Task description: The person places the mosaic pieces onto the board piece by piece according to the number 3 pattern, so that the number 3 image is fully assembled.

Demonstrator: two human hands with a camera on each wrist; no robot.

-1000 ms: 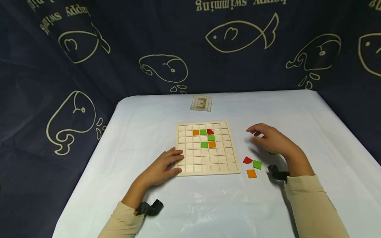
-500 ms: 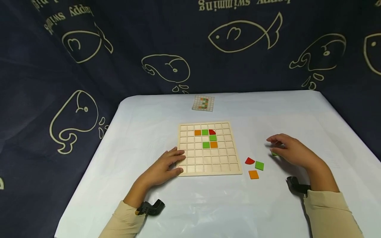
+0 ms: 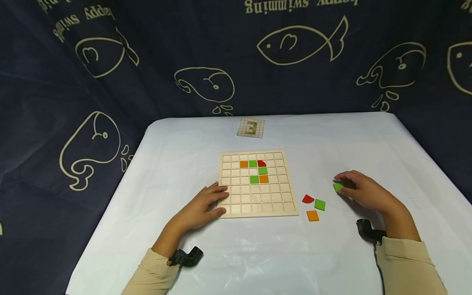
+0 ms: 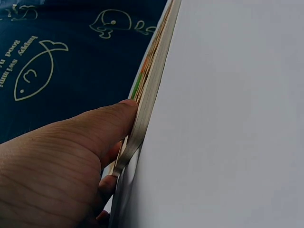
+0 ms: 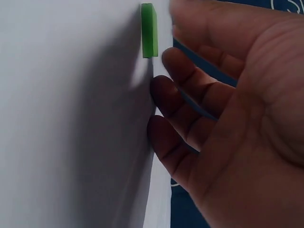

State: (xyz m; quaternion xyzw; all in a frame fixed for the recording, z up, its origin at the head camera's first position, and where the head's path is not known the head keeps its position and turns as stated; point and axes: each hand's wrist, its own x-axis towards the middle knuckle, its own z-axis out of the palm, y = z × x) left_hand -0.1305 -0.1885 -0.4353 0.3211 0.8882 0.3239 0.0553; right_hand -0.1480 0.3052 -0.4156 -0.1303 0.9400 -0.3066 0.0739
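A small flat green square tile (image 3: 338, 187) lies on the pale blue tablecloth (image 3: 177, 164) at the right of the scene, well to the right of the wooden grid board (image 3: 259, 209). The right hand (image 3: 365, 192) rests beside it with its fingers loosely curled, fingertips (image 5: 161, 90) just at the tile's edge; whether they touch it or grip it cannot be told, and in the right wrist view the tile (image 5: 149, 30) stands just clear of the fingers.

Between that tile and the board lie three loose pieces near one another: a red quarter-round piece (image 3: 307, 199), a second green square tile (image 3: 319, 204) just right of it, and an orange square tile (image 3: 312, 215) nearer the person.

The left hand (image 3: 200, 208) lies flat on the cloth at the board's near left corner, fingers fairly straight, thumb pressed against the board's edge (image 4: 142, 114).

On the board sit an orange square, three green squares and a red quarter-round, plus one more orange square, grouped in the far middle cells. A small printed pattern card (image 3: 251, 128) lies at the far edge of the table. Dark blue fabric with fish and whale outlines (image 3: 206, 84) hangs behind.
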